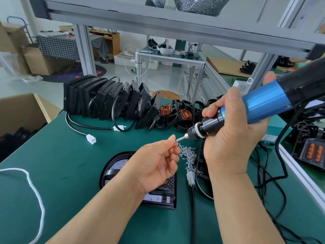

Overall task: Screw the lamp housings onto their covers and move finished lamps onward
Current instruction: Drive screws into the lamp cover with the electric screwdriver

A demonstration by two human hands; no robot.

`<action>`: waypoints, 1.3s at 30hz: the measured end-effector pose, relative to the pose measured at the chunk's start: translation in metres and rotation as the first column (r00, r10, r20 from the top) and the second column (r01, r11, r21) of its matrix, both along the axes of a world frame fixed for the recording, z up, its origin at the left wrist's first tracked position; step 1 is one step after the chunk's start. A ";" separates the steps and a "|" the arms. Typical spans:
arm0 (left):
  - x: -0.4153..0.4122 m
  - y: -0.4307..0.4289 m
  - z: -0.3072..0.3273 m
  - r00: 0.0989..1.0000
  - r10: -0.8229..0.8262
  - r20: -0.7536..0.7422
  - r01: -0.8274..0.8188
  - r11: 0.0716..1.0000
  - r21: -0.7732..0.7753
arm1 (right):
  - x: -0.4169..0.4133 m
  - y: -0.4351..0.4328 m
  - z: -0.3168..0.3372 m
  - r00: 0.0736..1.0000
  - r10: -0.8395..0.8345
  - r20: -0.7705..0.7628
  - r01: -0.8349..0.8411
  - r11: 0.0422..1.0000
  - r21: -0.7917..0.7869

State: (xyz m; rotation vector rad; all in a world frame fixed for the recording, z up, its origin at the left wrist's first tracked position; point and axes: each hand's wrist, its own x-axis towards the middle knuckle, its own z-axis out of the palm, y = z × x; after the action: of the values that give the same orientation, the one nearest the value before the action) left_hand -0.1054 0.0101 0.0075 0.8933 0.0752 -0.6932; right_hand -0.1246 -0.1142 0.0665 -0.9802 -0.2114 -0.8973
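Both forearms reach in from the lower edge. The left hand (156,168) is raised above the bench (70,155), with thumb and forefinger pinching a small screw (175,140); the other fingers are loosely curled. The right hand (233,138) is wrapped around the electric screwdriver (267,101), with the thumb lying on its blue body.

At the back of the bench a row of black lamp housings (98,99) stands on edge, each one leaning on the next. More housings with orange parts lie behind the right hand, and I cannot count them.

The screwdriver has its long axis from upper right to lower left. Its rear end is cut off by the right edge of the picture, and its bit (182,138) points down-left and meets the pinched screw.

One lamp (116,166) lies flat on the bench under the left hand. The hand and wrist hide its middle and right part. Its long axis runs away from the camera, with the rounded end far and the square end near.

Just right of it lies a pile of screws (189,154); the right hand covers its right edge. The pinched screw is too small to see its shape or how it sits on the bit.
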 end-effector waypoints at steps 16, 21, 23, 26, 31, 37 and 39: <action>0.025 0.038 -0.010 0.525 -0.295 0.798 -0.737 0.311 0.600 | 0.004 0.001 -0.007 0.994 -0.103 0.044 0.108 0.988 -0.113; 0.038 0.049 -0.022 0.531 -0.662 0.528 -0.527 0.230 0.818 | 0.004 0.006 -0.025 0.992 -0.116 -0.050 0.107 0.983 -0.150; 0.036 0.051 -0.023 0.527 -0.652 0.545 -0.512 0.268 0.816 | 0.005 0.008 -0.031 0.988 -0.142 -0.067 0.127 0.974 -0.186; 0.034 0.050 -0.022 0.518 -0.679 0.520 -0.505 0.247 0.827 | 0.004 0.014 -0.035 0.986 -0.152 -0.074 0.130 0.961 -0.242; 0.035 0.049 -0.024 0.539 -0.685 0.490 -0.483 0.226 0.846 | 0.003 0.020 -0.041 0.988 -0.142 -0.065 0.116 0.945 -0.306; 0.039 0.049 -0.030 0.514 -0.705 0.488 -0.508 0.208 0.836 | 0.003 0.023 -0.043 0.987 -0.126 -0.100 0.091 0.949 -0.303; 0.039 0.050 -0.031 0.513 -0.703 0.492 -0.507 0.213 0.835 | 0.003 0.023 -0.043 0.987 -0.120 -0.105 0.083 0.951 -0.299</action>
State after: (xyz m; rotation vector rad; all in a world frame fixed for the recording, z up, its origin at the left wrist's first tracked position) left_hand -0.0659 0.0596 -0.0235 2.5845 -0.5987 -0.1084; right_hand -0.1219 -0.0914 0.0230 -1.3287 -0.1951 -0.9125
